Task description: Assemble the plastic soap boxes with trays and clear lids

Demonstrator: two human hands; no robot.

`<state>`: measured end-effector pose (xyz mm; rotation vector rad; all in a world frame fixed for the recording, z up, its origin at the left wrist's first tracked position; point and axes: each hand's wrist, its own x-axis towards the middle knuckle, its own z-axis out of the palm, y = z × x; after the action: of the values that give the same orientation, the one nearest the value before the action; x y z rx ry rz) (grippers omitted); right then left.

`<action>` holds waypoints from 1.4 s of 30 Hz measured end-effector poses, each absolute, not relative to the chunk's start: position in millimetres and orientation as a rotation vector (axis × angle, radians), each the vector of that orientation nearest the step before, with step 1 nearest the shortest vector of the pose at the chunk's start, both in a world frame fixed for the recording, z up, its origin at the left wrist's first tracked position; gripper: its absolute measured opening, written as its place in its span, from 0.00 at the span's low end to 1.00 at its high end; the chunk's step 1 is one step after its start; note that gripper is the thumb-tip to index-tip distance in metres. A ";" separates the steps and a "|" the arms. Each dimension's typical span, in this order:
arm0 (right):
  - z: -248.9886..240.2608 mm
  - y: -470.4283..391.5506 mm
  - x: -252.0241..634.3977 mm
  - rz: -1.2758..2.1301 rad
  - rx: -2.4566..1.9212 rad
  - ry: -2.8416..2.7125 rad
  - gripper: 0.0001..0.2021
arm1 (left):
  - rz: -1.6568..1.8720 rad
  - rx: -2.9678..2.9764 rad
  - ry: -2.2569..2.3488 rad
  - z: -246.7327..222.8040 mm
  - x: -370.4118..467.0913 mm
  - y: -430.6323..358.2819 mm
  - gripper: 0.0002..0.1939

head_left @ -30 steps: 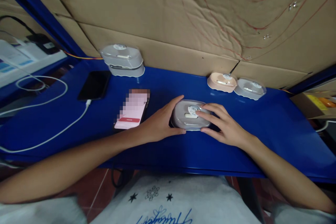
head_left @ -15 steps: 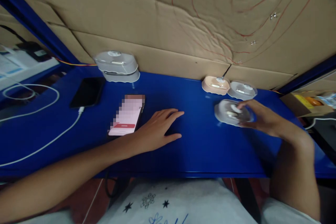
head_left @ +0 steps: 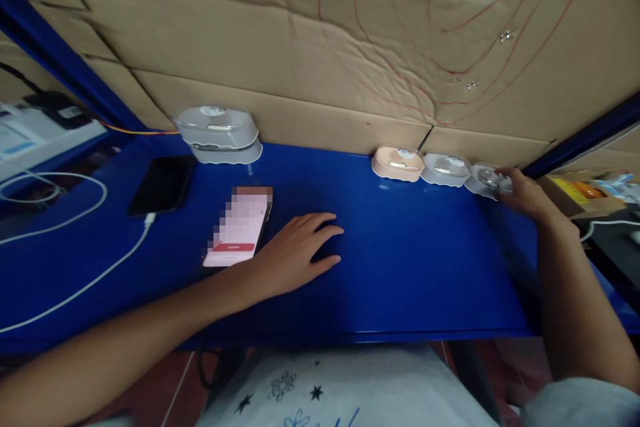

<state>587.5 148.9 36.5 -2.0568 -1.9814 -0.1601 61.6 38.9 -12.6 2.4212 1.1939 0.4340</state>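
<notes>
My right hand (head_left: 526,192) grips the right end of a small grey oval container with a clear lid (head_left: 484,180), at the back right of the blue table (head_left: 390,267). Its fingers partly cover it. Just left of that container stand another grey one (head_left: 445,169) and a peach-coloured one (head_left: 397,163), side by side in a row against the cardboard. My left hand (head_left: 305,250) rests on the table with its fingers apart, holding nothing. Close by its wrist lies a phone with a lit pink screen (head_left: 235,227), partly pixelated.
Two stacked grey containers (head_left: 220,135) stand at the back left. A dark phone (head_left: 163,183) lies there, plugged into a white cable (head_left: 115,267). The cardboard wall (head_left: 250,47) rises along the back edge. A cardboard box (head_left: 565,193) is beyond the table on the right.
My right hand has carried the grey container back and to the right, to the end of the row. My left hand stays in place, and the view has shifted slightly.
</notes>
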 end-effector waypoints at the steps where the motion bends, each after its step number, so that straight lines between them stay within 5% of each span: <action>1: 37.6 150.9 581.6 -0.130 -2.063 -2.014 0.21 | 0.422 2.428 1.193 -12.3 61.7 38.9 0.23; 9: 47.1 180.2 469.1 -0.044 -1.673 -2.261 0.36 | 0.423 2.410 1.181 -8.4 62.2 36.9 0.23; 17: -3.1 169.5 300.1 -0.024 -1.045 -2.593 0.33 | 0.820 2.312 1.382 -9.3 60.8 37.9 0.46; 24: 6.9 79.4 338.6 0.528 -0.670 -2.448 0.24 | 0.694 2.142 1.253 -16.4 55.9 46.9 0.62; 32: -17.3 103.1 363.2 0.262 -1.109 -2.329 0.19 | 0.591 2.070 1.294 -14.0 61.8 42.4 0.63; 38: -1.5 71.7 342.7 0.310 -0.660 -2.634 0.23 | 0.816 2.012 1.269 -8.1 64.7 42.6 0.56; 42: 2.8 68.7 337.7 0.548 -0.732 -2.458 0.17 | 0.823 1.984 1.224 -8.0 65.8 44.3 0.62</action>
<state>337.7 68.7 2.8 -0.7319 -2.4582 0.5479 65.8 44.3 -8.0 1.9844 1.2236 0.8230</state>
